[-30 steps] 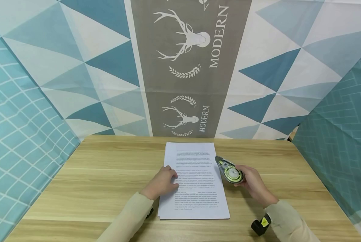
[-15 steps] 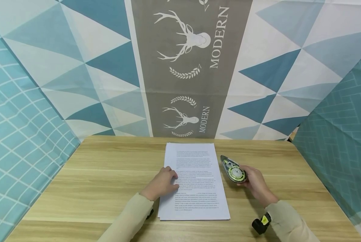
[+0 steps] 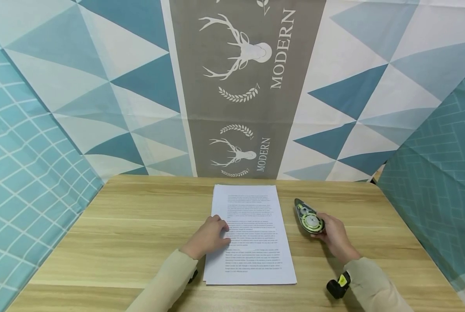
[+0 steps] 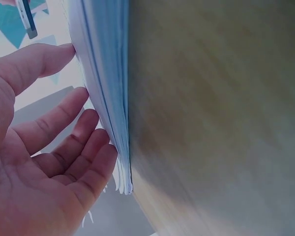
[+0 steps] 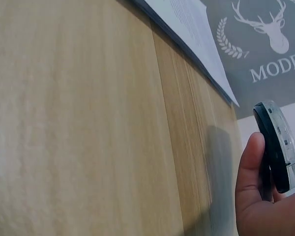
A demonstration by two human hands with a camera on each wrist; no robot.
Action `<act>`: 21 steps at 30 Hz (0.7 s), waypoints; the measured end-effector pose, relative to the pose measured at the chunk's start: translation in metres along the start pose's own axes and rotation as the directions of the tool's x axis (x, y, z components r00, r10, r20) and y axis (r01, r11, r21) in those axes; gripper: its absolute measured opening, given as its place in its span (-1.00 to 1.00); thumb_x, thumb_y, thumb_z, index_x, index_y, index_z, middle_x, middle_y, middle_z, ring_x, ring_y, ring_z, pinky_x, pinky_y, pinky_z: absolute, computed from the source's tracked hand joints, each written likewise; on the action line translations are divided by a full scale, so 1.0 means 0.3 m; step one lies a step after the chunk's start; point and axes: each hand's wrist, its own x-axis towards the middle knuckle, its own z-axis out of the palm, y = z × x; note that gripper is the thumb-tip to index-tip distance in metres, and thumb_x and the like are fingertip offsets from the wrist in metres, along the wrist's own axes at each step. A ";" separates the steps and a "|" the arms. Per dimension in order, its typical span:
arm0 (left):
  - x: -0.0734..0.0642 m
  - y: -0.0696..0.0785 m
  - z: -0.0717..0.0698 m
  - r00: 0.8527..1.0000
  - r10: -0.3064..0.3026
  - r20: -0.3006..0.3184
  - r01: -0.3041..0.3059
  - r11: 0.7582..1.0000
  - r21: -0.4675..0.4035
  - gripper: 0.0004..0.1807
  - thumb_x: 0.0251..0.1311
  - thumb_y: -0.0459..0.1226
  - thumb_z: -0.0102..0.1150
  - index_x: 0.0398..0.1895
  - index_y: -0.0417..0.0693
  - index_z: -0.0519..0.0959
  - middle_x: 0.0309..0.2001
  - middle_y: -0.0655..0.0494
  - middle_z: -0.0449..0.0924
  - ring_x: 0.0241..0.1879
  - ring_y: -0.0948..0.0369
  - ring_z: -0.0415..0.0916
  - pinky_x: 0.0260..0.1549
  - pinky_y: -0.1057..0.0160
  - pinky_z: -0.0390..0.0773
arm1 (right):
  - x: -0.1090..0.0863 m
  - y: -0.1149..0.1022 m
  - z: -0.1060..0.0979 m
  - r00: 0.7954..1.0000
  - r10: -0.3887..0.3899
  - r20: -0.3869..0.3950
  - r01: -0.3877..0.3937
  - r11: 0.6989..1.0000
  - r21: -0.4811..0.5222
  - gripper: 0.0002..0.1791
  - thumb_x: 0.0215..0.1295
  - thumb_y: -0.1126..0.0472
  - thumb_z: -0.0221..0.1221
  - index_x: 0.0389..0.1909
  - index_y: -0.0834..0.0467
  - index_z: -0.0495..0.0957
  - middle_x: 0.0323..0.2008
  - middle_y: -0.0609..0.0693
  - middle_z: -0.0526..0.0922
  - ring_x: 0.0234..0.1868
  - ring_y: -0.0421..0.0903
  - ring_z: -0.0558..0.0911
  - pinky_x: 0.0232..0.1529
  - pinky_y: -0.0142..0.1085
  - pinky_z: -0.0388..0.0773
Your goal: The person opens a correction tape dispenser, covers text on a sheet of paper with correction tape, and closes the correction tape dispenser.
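A stack of printed paper [image 3: 256,234] lies on the wooden table, its sheets' edges visible in the left wrist view. My left hand [image 3: 208,237] rests on the stack's left side; its fingertips [image 4: 108,150] touch the paper with fingers relaxed and slightly bent. To the right of the stack, my right hand [image 3: 335,236] holds a correction tape dispenser [image 3: 309,219] with a clear and green body and a dark pointed tip. From the right wrist view, the thumb [image 5: 250,152] presses the dispenser's dark side, and it is raised above the table.
The wooden table [image 3: 139,234] extends on both sides of the paper. Behind it hangs a patterned cloth [image 3: 240,108] with deer heads and triangles. Tiled-pattern cloths [image 3: 18,143] close off the left and right sides. A black wrist camera [image 3: 337,286] sits under the right sleeve.
My right hand has moved to the right, away from the paper, with the correction tape dispenser in it. My left hand has stayed in place on the stack.
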 end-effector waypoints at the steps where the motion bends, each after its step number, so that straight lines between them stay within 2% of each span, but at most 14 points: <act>1: 0.000 -0.002 0.002 1.000 -0.001 0.000 0.001 1.000 0.001 -0.71 -0.03 -0.23 0.32 -0.28 -0.24 0.59 -0.30 0.04 0.44 -0.24 0.15 0.31 -0.19 0.15 0.44 | 0.001 0.000 -0.004 1.000 -0.001 -0.001 0.001 1.000 -0.002 -0.35 0.45 0.06 -0.20 0.34 0.46 0.00 -0.13 0.07 0.40 -0.38 -0.28 0.52 -0.33 -0.39 0.58; 9: -0.001 -0.008 0.004 1.000 0.004 -0.012 -0.004 1.000 -0.007 -0.71 -0.04 -0.22 0.33 -0.29 -0.23 0.59 -0.30 0.06 0.44 -0.23 0.16 0.31 -0.21 0.18 0.44 | 0.010 0.001 -0.023 1.000 0.016 -0.021 -0.016 1.000 0.010 -0.32 0.45 0.05 -0.24 0.37 0.45 -0.09 0.00 0.16 0.32 -0.34 -0.30 0.51 -0.25 -0.44 0.58; 21: 0.002 -0.011 -0.001 1.000 0.016 -0.014 -0.016 1.000 -0.024 -0.71 -0.05 -0.23 0.33 -0.29 -0.24 0.59 -0.30 0.04 0.44 -0.24 0.15 0.32 -0.19 0.15 0.43 | 0.034 0.010 -0.047 0.998 0.034 -0.058 -0.031 0.998 0.049 -0.28 0.45 0.03 -0.24 0.39 0.45 -0.17 0.16 0.29 0.20 -0.37 -0.35 0.51 -0.25 -0.42 0.59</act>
